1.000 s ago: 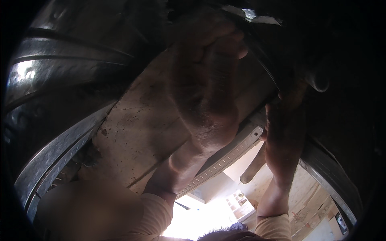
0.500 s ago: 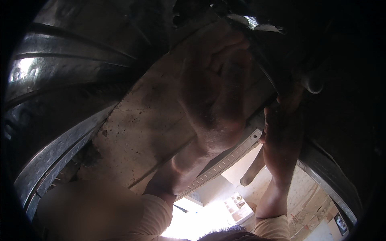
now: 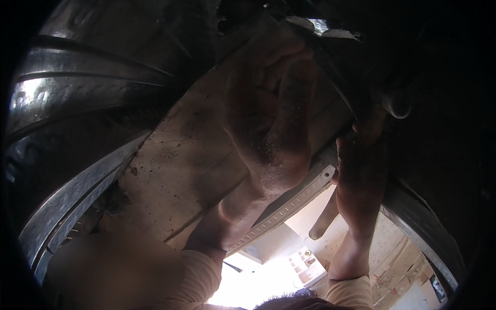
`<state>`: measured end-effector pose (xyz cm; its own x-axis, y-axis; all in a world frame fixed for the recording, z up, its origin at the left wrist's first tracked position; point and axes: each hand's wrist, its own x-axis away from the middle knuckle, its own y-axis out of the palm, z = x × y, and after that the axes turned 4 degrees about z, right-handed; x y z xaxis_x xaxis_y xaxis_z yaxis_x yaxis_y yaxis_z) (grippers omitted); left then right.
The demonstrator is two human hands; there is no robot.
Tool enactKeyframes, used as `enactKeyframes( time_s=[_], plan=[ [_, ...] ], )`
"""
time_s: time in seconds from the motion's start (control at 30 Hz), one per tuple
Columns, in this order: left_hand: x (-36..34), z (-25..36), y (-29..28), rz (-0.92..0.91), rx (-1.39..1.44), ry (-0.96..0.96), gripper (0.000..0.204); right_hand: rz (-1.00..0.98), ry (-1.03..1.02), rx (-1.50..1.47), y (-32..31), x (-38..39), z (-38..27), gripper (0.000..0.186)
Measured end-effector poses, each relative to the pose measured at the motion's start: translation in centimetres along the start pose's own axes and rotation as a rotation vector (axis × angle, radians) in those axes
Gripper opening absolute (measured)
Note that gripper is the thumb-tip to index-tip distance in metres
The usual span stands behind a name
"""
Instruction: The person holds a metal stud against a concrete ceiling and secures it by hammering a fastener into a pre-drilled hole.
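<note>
Overhead in deep shadow, my left hand is raised with its fingers curled over near a dark, curved metal edge; what lies inside them, if anything, is hidden. My right hand is wrapped round a pale wooden handle that slants up past it toward a rounded metal head, apparently a hammer. Behind my left hand is a pale, speckled flat panel with dark seams.
Ribbed dark sheet metal and curved rails line the left. A perforated strip crosses below my hands. A bright opening shows a compartmented white tray and wooden boards. A blurred shape fills the lower left.
The rounded tool head and my right hand have shifted slightly left. My left hand moved a little right and down, then back up and left, its fingers still curled.
</note>
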<state>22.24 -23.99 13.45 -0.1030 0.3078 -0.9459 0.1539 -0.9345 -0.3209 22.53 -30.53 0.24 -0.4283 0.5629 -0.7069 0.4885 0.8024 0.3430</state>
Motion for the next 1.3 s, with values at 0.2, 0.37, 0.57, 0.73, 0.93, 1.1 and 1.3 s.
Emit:
enactKeyframes(
  time_s=[0.2, 0.37, 0.57, 0.73, 0.93, 1.1, 1.3],
  plan=[
    [-0.6, 0.2, -0.4, -0.012, -0.007, 0.027, 0.037, -0.053, 0.183, -0.078, -0.3, 0.0, -0.7, 0.055],
    [-0.5, 0.6, 0.0, 0.040, 0.026, -0.043, 0.037, 0.007, 0.169, -0.126, 0.2, 0.3, -0.4, 0.052],
    [-0.6, 0.3, -0.4, 0.030, -0.005, -0.013, 0.036, -0.015, 0.115, -0.068, -0.1, 0.0, -0.5, 0.054],
    [-0.5, 0.0, -0.4, 0.046, 0.027, -0.026, 0.034, -0.036, 0.162, -0.093, -0.1, 0.0, -0.5, 0.057],
    [-0.3, -0.9, -0.6, -0.015, 0.007, -0.020, 0.032, 0.038, 0.059, -0.122, 0.2, -0.2, -0.4, 0.058],
    [-0.1, -0.9, -0.3, 0.006, 0.027, -0.083, 0.032, -0.024, 0.144, -0.120, -0.2, 0.0, -0.5, 0.059],
    [-0.1, -0.5, -0.2, 0.022, 0.063, -0.042, 0.033, -0.015, 0.164, -0.177, 0.0, -0.2, -0.6, 0.054]
  ],
)
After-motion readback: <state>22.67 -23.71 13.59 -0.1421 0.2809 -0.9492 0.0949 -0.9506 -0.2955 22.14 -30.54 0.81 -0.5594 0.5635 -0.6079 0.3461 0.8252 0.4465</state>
